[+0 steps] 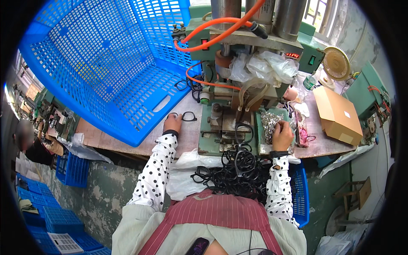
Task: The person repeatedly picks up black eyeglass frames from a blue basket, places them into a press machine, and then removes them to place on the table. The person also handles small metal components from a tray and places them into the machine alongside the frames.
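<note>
My left hand (172, 123) rests at the table's left side, closed on one end of a black eyeglass frame (189, 116). My right hand (283, 137) is over a green tray (260, 138) with a heap of small silvery metal parts (270, 122). Its fingers are bent together at the heap's edge; whatever they pinch is too small to make out. Between my hands stands a green press machine (207, 146), with a black frame (243, 131) at its front. A big pile of black eyeglass frames (238, 174) lies in front of me, partly on white plastic.
A large blue basket (127, 123) leans over the table's left, with black frames (196, 87) beside it. To the right are a cardboard box (338, 117), a pink-patterned case (302, 134) and a small fan (336, 63). Orange hoses (221, 21) loop around the press. A person (36, 144) is at far left.
</note>
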Tool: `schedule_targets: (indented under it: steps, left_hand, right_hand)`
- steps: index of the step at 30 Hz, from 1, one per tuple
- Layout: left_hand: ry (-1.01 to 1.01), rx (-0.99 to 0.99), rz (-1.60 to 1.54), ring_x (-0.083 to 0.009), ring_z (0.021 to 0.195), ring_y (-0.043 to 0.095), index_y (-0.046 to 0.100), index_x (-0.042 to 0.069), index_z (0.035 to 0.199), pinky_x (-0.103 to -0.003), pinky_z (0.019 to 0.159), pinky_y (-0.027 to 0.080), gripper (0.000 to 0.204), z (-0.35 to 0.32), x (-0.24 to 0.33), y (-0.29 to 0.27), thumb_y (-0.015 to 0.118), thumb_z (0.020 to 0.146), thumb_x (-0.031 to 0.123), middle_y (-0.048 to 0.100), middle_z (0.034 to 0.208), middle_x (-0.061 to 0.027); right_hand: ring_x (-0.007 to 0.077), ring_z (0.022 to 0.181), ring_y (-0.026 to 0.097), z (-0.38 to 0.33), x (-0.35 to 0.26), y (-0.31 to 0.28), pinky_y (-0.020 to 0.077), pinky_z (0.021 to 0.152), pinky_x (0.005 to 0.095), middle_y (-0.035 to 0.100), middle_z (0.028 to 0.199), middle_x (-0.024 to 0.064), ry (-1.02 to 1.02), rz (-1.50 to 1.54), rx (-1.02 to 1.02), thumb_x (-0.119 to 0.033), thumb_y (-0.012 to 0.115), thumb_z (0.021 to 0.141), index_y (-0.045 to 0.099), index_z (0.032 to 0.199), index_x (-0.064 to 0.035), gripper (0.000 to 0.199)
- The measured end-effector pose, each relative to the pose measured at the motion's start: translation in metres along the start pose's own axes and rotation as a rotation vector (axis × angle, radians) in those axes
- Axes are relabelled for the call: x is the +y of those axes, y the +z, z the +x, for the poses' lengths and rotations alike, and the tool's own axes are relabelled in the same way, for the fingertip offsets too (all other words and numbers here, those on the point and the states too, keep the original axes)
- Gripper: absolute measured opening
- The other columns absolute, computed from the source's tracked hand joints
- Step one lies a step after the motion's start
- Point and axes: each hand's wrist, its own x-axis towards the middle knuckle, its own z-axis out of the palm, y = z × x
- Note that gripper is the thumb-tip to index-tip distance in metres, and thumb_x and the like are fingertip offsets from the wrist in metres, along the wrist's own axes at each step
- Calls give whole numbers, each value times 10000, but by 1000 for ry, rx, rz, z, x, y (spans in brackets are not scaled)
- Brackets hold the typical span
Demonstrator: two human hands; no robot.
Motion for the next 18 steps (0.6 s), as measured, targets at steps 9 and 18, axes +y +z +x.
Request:
schedule_targets:
  steps: [9,18]
  left_hand:
    - [212,178,-202,-444,788,612,510,50,1025,-512,682,463,203,-9,16,-5,574,911,206,646,789,-217]
    - [282,219,-660,-198,722,677,521,0,1209,-317,639,507,297,-58,95,-55,511,976,184,659,811,-120]
  right_hand:
    - [343,691,622,-6,8,6,470,610,455,649,749,121,-12,-44,-5,-110,622,863,633,949,-123,87]
    - [178,767,659,21,-72,-38,487,690,273,714,831,78,242,613,-312,-30,680,766,718,896,-43,136]
